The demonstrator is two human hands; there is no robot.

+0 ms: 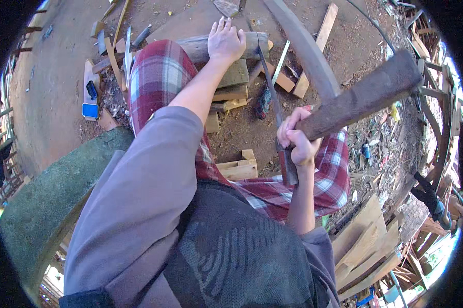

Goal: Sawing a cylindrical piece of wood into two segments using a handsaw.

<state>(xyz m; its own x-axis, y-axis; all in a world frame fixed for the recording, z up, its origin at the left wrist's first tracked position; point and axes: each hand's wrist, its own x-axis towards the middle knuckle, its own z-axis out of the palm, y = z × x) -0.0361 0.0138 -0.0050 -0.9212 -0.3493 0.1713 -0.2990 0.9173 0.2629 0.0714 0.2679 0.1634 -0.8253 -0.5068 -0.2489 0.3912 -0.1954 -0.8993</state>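
Note:
A wooden frame saw (pixel 362 100) rises on my right, with a thick brown end post, a curved wooden beam (pixel 313 56) and a dark tension cord. My right hand (pixel 298 136) is wrapped round the saw's near end, by the brown handle below it. Its long narrow blade (pixel 270 79) runs away from me and crosses the right end of a grey log (pixel 195 49). On that log lies my left hand (pixel 227 41), fingers stretched and a little apart. Stacked wooden blocks (pixel 235 74) sit under the log. Whether the blade has cut into it, I cannot tell.
A blue-screened device (pixel 90 111) lies on a board at left. Wood offcuts (pixel 116 56) are scattered beyond it. A broad greenish slab (pixel 62 169) flanks my left side. Planks (pixel 365 241) lean at lower right, and a pale block (pixel 237 169) is between my legs.

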